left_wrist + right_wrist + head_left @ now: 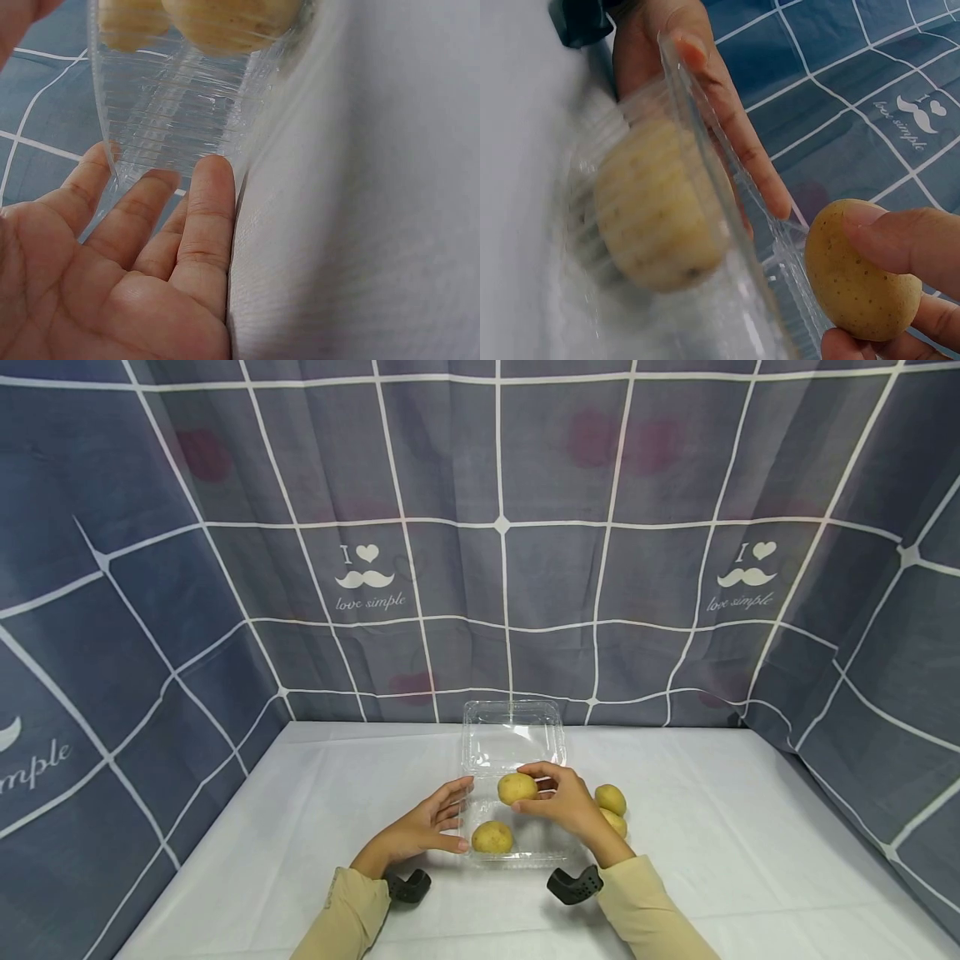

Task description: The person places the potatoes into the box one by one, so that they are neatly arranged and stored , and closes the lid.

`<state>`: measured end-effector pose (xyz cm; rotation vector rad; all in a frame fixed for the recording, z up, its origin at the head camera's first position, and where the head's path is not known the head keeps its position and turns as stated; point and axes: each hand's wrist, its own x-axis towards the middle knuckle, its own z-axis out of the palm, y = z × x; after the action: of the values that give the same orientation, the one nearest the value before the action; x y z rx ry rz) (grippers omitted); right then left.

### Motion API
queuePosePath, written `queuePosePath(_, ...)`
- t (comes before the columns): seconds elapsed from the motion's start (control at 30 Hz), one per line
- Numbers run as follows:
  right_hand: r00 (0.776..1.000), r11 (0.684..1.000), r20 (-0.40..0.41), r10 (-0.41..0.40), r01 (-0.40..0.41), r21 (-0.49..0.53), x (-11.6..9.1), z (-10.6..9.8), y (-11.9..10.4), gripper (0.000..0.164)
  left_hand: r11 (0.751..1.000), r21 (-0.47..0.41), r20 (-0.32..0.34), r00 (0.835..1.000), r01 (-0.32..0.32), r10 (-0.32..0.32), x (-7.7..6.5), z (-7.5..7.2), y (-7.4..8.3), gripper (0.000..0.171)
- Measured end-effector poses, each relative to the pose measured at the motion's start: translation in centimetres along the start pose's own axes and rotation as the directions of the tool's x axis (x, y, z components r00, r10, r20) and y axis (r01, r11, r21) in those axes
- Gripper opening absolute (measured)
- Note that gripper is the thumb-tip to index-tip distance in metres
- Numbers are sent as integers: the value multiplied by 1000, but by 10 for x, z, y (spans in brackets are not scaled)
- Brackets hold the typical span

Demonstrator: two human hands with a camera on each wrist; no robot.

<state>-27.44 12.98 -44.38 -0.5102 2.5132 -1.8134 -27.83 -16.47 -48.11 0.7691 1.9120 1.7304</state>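
A clear plastic clamshell box [536, 839] lies on the table with its lid [513, 739] folded back. Inside, at the near left, sits one potato [492, 837]. My right hand [562, 802] pinches a second potato [517, 788] between thumb and fingers over the far part of the box; the right wrist view shows the thumb across this potato [862, 270]. Along the box's left side is my left hand [427, 827], its fingers spread and fairly straight. In the left wrist view its fingertips [212, 169] are right at the ribbed plastic wall [172, 112].
Two more potatoes lie right of the box, one farther back [611, 798] and one [615, 822] partly behind my right wrist. A white cloth [712, 827] covers the table. Dark grid-patterned curtains [555, 568] stand around the back and sides.
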Motion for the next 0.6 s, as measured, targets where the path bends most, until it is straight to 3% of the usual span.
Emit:
queuePosePath(0.27, 1000, 996, 24, 4, -6, 86, 3, 10, 2, 53, 1000, -5, -1, 1000, 28, -28, 1, -1, 1, 110)
queuePosePath(0.6, 998, 990, -9, 55, -54, 129, 5, 20, 4, 55, 1000, -15, -1, 1000, 20, -20, 0, -2, 1, 110)
